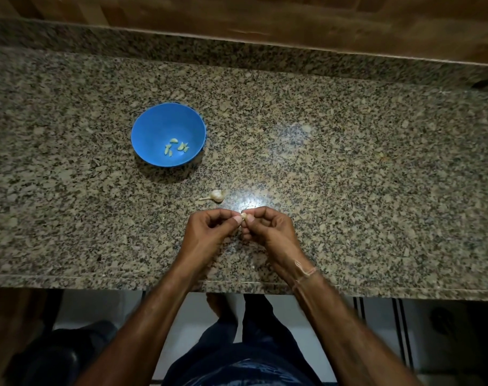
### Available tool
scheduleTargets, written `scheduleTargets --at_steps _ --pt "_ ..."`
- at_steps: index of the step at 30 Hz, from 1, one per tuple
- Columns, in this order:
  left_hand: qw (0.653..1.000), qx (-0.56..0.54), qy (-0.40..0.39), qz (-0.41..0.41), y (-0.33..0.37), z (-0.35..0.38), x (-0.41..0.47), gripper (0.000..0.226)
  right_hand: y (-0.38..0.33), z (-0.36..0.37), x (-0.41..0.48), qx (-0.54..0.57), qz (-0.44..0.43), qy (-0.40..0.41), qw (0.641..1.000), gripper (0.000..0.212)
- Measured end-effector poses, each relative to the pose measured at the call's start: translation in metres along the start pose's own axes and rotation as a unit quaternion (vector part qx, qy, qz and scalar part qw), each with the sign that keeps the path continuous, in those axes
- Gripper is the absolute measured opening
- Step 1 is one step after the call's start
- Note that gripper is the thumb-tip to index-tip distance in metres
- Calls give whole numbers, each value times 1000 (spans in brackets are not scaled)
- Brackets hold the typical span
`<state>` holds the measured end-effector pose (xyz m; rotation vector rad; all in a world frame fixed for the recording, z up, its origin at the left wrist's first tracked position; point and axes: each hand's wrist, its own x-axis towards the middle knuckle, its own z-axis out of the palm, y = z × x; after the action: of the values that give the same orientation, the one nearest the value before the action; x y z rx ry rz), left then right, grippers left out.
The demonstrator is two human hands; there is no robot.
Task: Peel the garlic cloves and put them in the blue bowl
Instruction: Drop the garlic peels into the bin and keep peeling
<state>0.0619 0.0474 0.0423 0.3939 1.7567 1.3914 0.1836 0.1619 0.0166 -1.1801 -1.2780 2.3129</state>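
Both my hands pinch one garlic clove, fingers tight on it; light, slippery, papery skin, best nipped at the tip.

A speckled granite desk spreads under and beyond the hands. Past the hands, along its far edge, runs a wooden wall. Nearer than the hands, below the desk's front edge, lies pale floor.

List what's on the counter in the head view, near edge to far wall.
Left hand and right hand pinching one garlic clove between them → garlic bulb lying on the granite counter → blue bowl holding peeled cloves → wooden wall.
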Motion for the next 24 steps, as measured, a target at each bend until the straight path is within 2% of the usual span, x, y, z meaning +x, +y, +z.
scheduleTargets --at_steps 13,24 --pt "999 42 5 12 5 -3 1 7 0 2 -3 -34 -46 14 998 15" --pt "996 64 57 10 -1 7 1 5 0 6 -6 -76 -87 35 993 12"
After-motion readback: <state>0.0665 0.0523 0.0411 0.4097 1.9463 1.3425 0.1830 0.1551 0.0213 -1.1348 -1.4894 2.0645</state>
